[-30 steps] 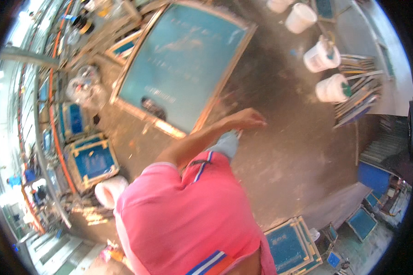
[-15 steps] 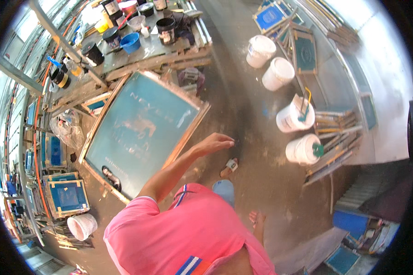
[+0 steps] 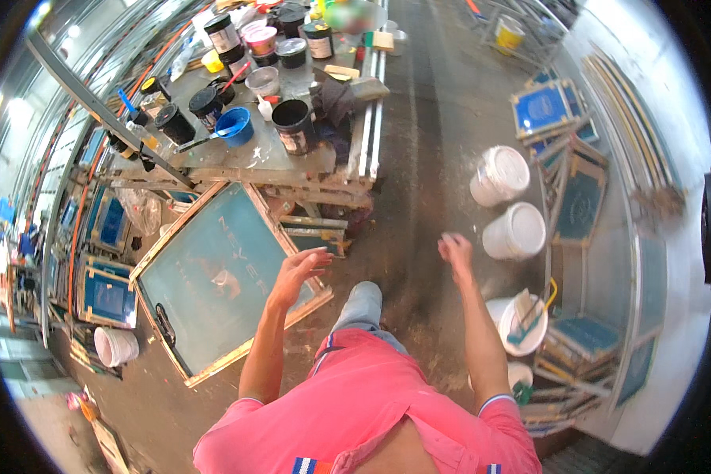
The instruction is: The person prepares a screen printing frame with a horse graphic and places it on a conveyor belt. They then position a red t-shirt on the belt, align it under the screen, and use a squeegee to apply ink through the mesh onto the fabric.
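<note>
Forearms (image 3: pixel 264 351) (image 3: pixel 483 340) extend forward, hands (image 3: pixel 296 275) (image 3: pixel 456 253) well apart, fingers (image 3: pixel 316 260) loosely bent.

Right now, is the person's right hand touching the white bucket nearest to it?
Apart: the head view shows a strip of brown floor between the right hand and that white bucket.

A screen-printing workshop is showing here: a big framed screen (image 3: pixel 193 296) is resting left of the left hand (image 3: pixel 297 272), tubs (image 3: pixel 293 130) are crowding a bench (image 3: pixel 201 162) beyond it, and buckets (image 3: pixel 515 231) and smaller frames (image 3: pixel 579 204) are standing right of the right hand (image 3: pixel 456 253).
</note>
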`<action>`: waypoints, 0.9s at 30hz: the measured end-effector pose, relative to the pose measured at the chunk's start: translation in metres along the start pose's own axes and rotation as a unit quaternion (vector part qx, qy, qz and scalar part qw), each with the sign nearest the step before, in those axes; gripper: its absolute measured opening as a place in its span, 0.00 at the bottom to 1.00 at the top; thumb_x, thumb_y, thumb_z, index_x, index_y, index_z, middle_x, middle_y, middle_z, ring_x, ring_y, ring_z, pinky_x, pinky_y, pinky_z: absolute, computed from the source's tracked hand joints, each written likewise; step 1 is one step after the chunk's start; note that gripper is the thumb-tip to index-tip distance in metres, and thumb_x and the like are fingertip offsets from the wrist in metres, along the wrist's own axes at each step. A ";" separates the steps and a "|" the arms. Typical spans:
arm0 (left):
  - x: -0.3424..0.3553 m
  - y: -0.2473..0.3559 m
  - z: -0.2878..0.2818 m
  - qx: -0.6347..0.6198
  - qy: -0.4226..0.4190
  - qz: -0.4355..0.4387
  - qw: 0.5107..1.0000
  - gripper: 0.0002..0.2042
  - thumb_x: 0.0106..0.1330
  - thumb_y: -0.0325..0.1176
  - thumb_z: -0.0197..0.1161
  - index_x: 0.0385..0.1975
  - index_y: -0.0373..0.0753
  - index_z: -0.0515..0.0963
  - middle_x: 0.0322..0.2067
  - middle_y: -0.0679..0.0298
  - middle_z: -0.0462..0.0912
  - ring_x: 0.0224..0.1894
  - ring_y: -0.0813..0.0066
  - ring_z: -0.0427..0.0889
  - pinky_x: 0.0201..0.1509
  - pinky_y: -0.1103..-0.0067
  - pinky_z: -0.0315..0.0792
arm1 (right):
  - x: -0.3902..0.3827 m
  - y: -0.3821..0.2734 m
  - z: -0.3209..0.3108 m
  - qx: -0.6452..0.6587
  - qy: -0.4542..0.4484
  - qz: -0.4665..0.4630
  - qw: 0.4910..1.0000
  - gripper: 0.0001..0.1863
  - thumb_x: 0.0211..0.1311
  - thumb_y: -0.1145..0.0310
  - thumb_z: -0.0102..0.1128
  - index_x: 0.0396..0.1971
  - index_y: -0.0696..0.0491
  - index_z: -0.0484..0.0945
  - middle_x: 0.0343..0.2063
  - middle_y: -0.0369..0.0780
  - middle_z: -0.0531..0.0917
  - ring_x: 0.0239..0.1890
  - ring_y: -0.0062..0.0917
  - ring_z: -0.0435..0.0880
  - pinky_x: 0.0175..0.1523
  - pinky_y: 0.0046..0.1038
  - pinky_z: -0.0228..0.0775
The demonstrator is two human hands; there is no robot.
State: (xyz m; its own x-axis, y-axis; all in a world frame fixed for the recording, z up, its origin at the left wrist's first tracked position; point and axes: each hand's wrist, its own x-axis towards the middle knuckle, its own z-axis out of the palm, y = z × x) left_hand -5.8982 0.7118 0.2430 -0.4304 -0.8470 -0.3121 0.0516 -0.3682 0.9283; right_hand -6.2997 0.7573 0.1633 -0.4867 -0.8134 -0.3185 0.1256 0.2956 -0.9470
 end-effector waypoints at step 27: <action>0.321 0.216 0.052 -0.650 0.100 0.489 0.574 0.38 0.62 0.61 0.55 0.60 0.29 0.67 0.60 0.51 0.72 0.67 0.53 0.62 0.74 0.54 0.48 | 0.321 -0.238 0.258 0.263 -0.565 0.174 0.762 0.17 0.63 0.74 0.45 0.52 0.59 0.69 0.46 0.43 0.79 0.47 0.26 0.80 0.53 0.29 0.75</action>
State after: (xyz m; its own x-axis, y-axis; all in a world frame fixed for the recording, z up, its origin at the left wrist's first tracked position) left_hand -6.0720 0.3801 0.3541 0.4813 -0.8717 0.0921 0.8644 0.4546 -0.2149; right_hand -6.2631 0.2962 0.2759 0.6735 -0.7317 -0.1049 0.5516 0.5920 -0.5875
